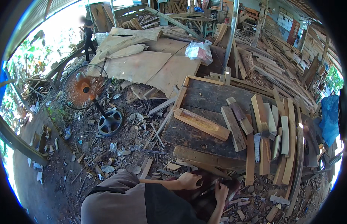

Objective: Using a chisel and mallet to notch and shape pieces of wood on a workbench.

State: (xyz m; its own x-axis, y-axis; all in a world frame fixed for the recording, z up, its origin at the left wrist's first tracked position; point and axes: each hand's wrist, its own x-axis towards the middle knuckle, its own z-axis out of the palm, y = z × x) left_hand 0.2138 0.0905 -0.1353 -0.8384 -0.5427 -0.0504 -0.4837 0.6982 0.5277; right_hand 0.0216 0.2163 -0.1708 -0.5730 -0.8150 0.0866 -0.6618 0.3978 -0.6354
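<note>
Low over my lap, just before the near edge of a dark wooden workbench (209,89), both my hands are closed. My left hand (189,181) has its fingers curled with the thumb alongside them. A short way to its right, my right hand (221,192) makes a fist. Dark reddish clothing (203,192) lies beneath and between them, and whatever they grip is too small or dark to make out. On the bench rest a light wooden strip (201,124), a thick block (233,128) and a dark-topped wooden piece (239,115).
Several wooden strips (291,138) lean along the bench's right side. To the left a pedestal fan (110,123) stands on debris-strewn ground. Behind are broad planks (143,69), a plastic bag (199,52) and a metal post (231,37). A person (88,35) stands far left.
</note>
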